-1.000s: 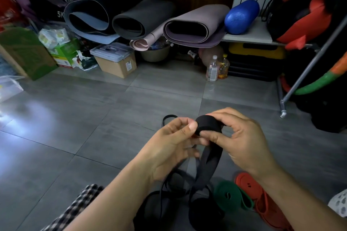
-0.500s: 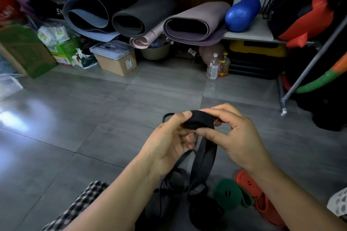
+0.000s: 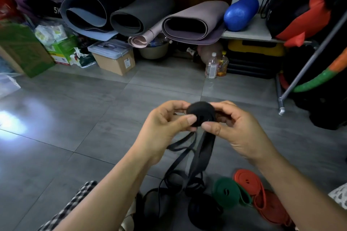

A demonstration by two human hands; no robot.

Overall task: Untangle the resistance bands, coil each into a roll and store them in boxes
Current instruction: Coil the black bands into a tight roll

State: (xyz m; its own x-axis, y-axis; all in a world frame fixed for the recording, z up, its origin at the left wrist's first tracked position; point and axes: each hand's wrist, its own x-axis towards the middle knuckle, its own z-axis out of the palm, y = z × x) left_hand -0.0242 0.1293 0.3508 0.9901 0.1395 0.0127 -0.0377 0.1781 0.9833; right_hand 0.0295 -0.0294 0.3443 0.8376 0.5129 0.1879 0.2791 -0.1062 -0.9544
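Both hands are clamped on a black band held above the grey floor: the left hand pinches its coiled end from 9 o'clock, the right hand from 3 o'clock. The uncoiled tail hangs toward 6 o'clock into a loose black tangle. A green roll and a red band lie at 4 o'clock of that tangle, touching each other.

Both hands raised in front, fingers pinched.
Left hand and right hand face each other, forearms extended, thumbs and fingertips closed on a black roll.
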